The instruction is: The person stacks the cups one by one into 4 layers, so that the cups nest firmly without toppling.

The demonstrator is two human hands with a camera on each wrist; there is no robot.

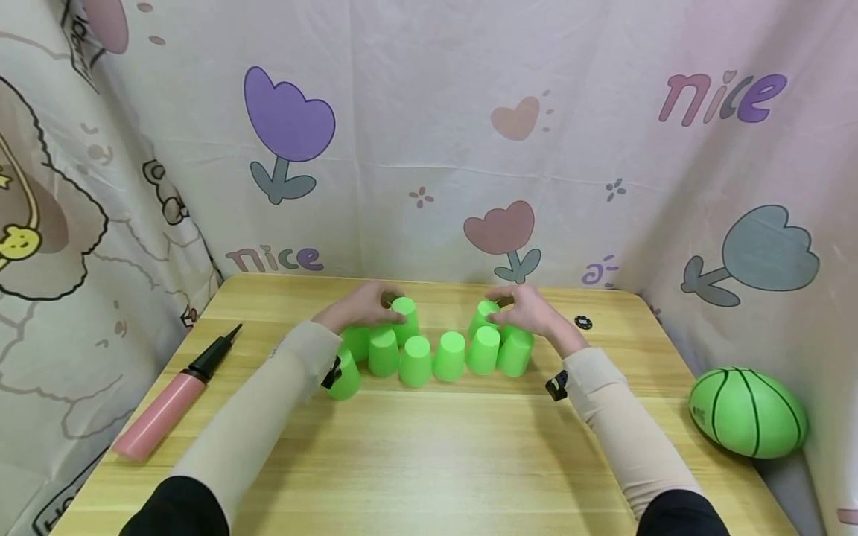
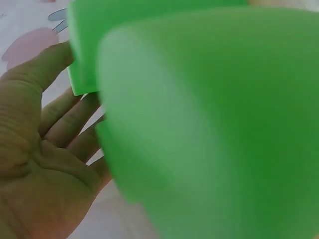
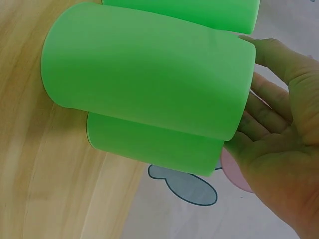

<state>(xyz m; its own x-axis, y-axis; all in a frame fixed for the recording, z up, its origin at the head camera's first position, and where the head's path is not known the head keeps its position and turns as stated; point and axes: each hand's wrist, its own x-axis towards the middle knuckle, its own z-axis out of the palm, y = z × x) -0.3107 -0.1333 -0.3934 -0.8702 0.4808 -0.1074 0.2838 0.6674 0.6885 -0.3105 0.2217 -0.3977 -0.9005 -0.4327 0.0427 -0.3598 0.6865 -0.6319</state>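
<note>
Several plain green cups stand upside down in a bent row across the far half of the table. At the back left, my left hand (image 1: 362, 307) holds one green cup (image 1: 405, 318), thumb in front and fingers behind. Another green cup (image 1: 481, 320) at the back right is held between the thumb and fingers of my right hand (image 1: 526, 309). Nearer cups, such as the middle one (image 1: 449, 357), stand in front of both. In the left wrist view a blurred cup (image 2: 209, 124) fills much of the picture. A large cup (image 3: 149, 74) partly covers the right fingers in the right wrist view.
A pink hand pump (image 1: 164, 417) with a black nozzle lies on the table's left side. To the right are a small black disc (image 1: 583, 322) and a green ball (image 1: 747, 412) with black lines. A printed curtain (image 1: 415, 134) hangs behind the wooden table (image 1: 429, 461).
</note>
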